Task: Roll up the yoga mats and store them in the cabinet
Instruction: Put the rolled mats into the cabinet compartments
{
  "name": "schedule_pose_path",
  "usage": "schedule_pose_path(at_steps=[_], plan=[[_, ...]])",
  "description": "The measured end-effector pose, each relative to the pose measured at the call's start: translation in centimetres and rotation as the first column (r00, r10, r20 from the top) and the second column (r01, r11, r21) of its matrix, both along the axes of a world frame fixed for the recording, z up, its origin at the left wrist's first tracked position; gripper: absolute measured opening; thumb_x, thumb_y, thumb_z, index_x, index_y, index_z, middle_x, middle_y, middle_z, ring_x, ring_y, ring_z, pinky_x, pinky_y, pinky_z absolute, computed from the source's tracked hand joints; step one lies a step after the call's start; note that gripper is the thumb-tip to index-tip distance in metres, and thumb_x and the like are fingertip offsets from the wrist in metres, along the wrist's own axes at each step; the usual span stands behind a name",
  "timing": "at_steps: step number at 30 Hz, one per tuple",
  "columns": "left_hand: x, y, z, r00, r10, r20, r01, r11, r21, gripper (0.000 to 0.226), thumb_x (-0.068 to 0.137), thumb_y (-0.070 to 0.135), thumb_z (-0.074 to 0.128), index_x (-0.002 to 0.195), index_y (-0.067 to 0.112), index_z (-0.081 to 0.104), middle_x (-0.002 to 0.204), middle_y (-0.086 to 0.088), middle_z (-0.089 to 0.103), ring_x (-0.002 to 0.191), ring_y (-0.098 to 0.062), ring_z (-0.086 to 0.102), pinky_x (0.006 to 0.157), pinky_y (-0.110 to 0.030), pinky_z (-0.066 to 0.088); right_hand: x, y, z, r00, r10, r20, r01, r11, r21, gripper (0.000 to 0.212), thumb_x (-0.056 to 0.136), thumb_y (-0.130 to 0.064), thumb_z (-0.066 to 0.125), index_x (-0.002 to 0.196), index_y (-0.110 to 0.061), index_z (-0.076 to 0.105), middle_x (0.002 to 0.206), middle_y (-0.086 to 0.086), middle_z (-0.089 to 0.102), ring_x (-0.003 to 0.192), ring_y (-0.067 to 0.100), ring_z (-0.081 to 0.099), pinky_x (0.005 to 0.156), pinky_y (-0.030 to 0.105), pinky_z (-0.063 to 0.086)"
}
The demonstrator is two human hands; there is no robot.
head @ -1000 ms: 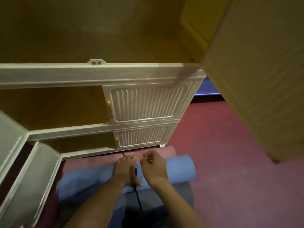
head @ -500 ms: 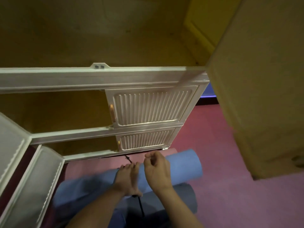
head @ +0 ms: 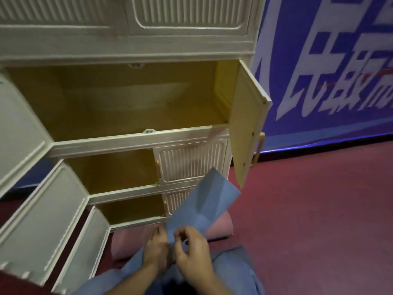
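Centrally, the blue yoga mat (head: 202, 207) stood tilted, its far end raised in front of the lower closed doors of the cabinet (head: 136, 139), its near end held low between both hands. The right hand (head: 193, 254) had thumb and fingers curled as in a pinch at the mat's near end; what exactly it pinched could not be told. The left hand (head: 157, 248) lay against the mat with fingers pointing forward; its grip could not be judged. A pink mat (head: 219, 226) lay on the red floor (head: 308, 209) just before the cabinet base. Three left compartments stood open, the widest (head: 127, 103) holding nothing visible. Judged from this, no mat had yet been stored; lifting the blue one in, then the rest, remained.
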State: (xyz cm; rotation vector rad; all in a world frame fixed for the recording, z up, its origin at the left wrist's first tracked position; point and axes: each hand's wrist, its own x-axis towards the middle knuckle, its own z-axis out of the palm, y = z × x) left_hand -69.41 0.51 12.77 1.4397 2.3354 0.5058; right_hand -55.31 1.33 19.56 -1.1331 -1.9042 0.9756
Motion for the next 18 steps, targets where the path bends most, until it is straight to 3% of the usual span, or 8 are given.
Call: schedule_pose_path(at_steps=[2, 4, 6, 8, 10, 14, 18], plan=[[1.1, -0.7, 3.1, 0.986, 0.147, 0.081, -0.142, 0.988, -0.062, 0.106, 0.063, 0.075, 0.044, 0.148, 0.012, 0.037, 0.137, -0.013, 0.059, 0.124, -0.036, 0.059, 0.095, -0.039, 0.046, 0.8, -0.5, 1.3, 1.0, -0.013, -0.007, 0.013, 1.0, 0.013, 0.014, 0.085, -0.03, 0.054, 0.09, -0.025, 0.066, 0.089, -0.014, 0.067, 0.084, 0.001, 0.064, 0.076, 0.017, 0.048], [0.7, -0.8, 4.7, 0.928, 0.34, 0.153, -0.33, 0.94, -0.089, 0.103, 0.056, 0.069, 0.064, 0.143, 0.02, 0.041, 0.13, -0.007, 0.064, 0.116, -0.032, 0.064, 0.089, -0.036, 0.05, 1.6, -1.0, 2.4, 1.0, 0.006, 0.023, -0.006, 0.999, 0.035, 0.012, 0.085, -0.029, 0.054, 0.091, -0.025, 0.065, 0.089, -0.013, 0.066, 0.083, 0.003, 0.061, 0.074, 0.017, 0.045], [-1.1, -0.6, 5.9, 0.872, 0.461, 0.165, -0.451, 0.887, -0.097, 0.108, 0.035, 0.077, 0.068, 0.131, 0.03, 0.051, 0.121, 0.004, 0.068, 0.107, -0.021, 0.067, 0.089, -0.035, 0.053, 2.3, -1.4, 3.5, 0.996, 0.052, 0.076, -0.058, 0.995, 0.079, 0.011, 0.086, -0.028, 0.054, 0.091, -0.024, 0.063, 0.089, -0.011, 0.065, 0.084, 0.008, 0.059, 0.074, 0.024, 0.045], [-2.2, -0.4, 8.3, 0.884, 0.443, 0.15, -0.437, 0.897, -0.071, 0.119, 0.016, 0.076, 0.079, 0.124, 0.034, 0.054, 0.116, 0.008, 0.068, 0.102, -0.019, 0.068, 0.086, -0.033, 0.054, 3.3, -1.2, 4.9, 0.981, 0.105, 0.16, -0.128, 0.982, 0.14, 0.01, 0.085, -0.025, 0.054, 0.091, -0.022, 0.062, 0.09, -0.006, 0.064, 0.087, 0.014, 0.058, 0.076, 0.031, 0.046], [-2.1, -1.3, 12.5, 0.917, 0.384, 0.11, -0.388, 0.922, 0.013, 0.121, 0.02, 0.076, 0.085, 0.127, 0.032, 0.05, 0.116, 0.005, 0.067, 0.103, -0.025, 0.067, 0.083, -0.033, 0.052, 4.2, -0.3, 6.7, 0.956, 0.129, 0.265, -0.195, 0.951, 0.241, 0.017, 0.081, -0.019, 0.053, 0.093, -0.019, 0.064, 0.092, -0.001, 0.065, 0.09, 0.022, 0.059, 0.078, 0.038, 0.049], [-2.1, -1.6, 20.0, 0.962, 0.272, -0.023, -0.265, 0.951, 0.162, 0.116, 0.033, 0.077, 0.086, 0.126, 0.026, 0.041, 0.124, 0.0, 0.064, 0.109, -0.03, 0.065, 0.081, -0.038, 0.053, 3.9, 1.7, 12.4, 0.882, 0.095, 0.461, -0.304, 0.863, 0.403, 0.037, 0.079, -0.026, 0.04, 0.107, -0.018, 0.063, 0.105, 0.003, 0.062, 0.101, 0.031, 0.058, 0.084, 0.043, 0.048], [-2.7, -0.6, 25.8, 0.956, 0.242, -0.164, -0.231, 0.969, 0.082, 0.116, 0.026, 0.084, 0.078, 0.124, 0.033, 0.043, 0.117, 0.008, 0.067, 0.104, -0.023, 0.069, 0.082, -0.033, 0.057, 1.4, 4.0, 17.8, 0.761, 0.024, 0.648, -0.47, 0.709, 0.525, 0.052, 0.078, -0.01, 0.064, 0.127, -0.02, 0.05, 0.132, 0.003, 0.05, 0.125, 0.029, 0.046, 0.104, 0.043, 0.04]])
